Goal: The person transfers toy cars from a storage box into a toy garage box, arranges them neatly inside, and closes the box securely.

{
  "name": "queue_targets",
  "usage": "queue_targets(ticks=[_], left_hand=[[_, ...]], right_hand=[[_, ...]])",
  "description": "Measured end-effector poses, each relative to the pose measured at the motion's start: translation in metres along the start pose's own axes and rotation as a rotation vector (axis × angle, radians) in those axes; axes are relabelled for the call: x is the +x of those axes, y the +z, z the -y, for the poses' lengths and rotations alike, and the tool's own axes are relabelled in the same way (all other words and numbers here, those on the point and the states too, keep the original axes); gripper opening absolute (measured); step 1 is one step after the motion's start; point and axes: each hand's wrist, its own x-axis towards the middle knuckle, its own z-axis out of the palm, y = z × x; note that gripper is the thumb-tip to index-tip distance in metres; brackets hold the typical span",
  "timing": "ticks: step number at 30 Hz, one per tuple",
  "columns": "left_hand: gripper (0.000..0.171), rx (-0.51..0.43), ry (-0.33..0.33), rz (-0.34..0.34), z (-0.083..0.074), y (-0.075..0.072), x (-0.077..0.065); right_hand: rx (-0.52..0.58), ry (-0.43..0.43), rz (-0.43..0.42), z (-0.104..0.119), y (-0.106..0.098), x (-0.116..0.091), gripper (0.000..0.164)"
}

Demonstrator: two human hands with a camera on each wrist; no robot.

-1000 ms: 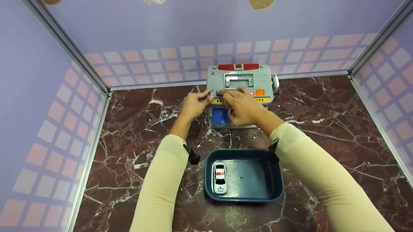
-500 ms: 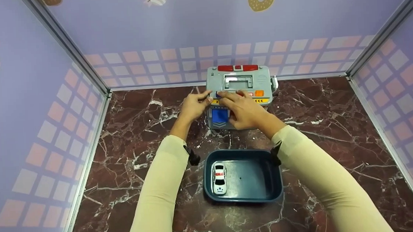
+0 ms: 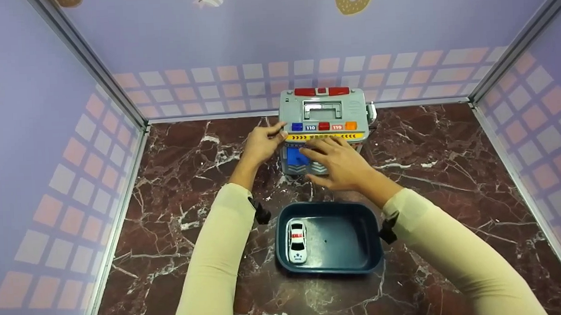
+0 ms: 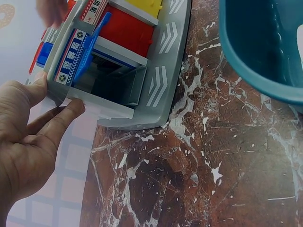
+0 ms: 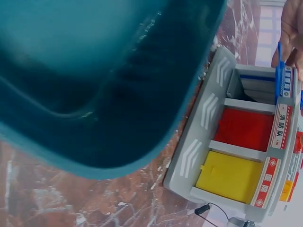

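Observation:
A grey toy rescue garage stands against the back wall, with blue, red and orange buttons on top. My left hand pinches its left front corner, thumb on top and fingers at the side. The blue door is swung up, showing a dark bay below it. The red door and yellow door are down. Just in front of the garage hovers my right hand, its fingers spread and holding nothing; in the left wrist view it is a blur at the top.
Nearer the person sits a dark teal tub, with a white toy police car along its left side. A thin black cord hangs by the garage's right end. Patterned walls enclose the marble-look surface.
My right hand has come off the buttons on top and moved down toward the person, uncovering the blue and red buttons. The left hand keeps its place at the corner.

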Motion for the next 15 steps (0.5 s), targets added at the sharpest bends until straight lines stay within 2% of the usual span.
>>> queue_targets(ticks=[8, 15], left_hand=[[0.041, -0.036, -0.011, 0.013, 0.0, 0.0, -0.001], [0.04, -0.009, -0.018, -0.008, -0.001, 0.001, -0.001]], right_hand=[[-0.008, -0.009, -0.012, 0.016, 0.004, -0.023, 0.07], [-0.002, -0.061, 0.006, 0.034, 0.009, -0.039, 0.075]])
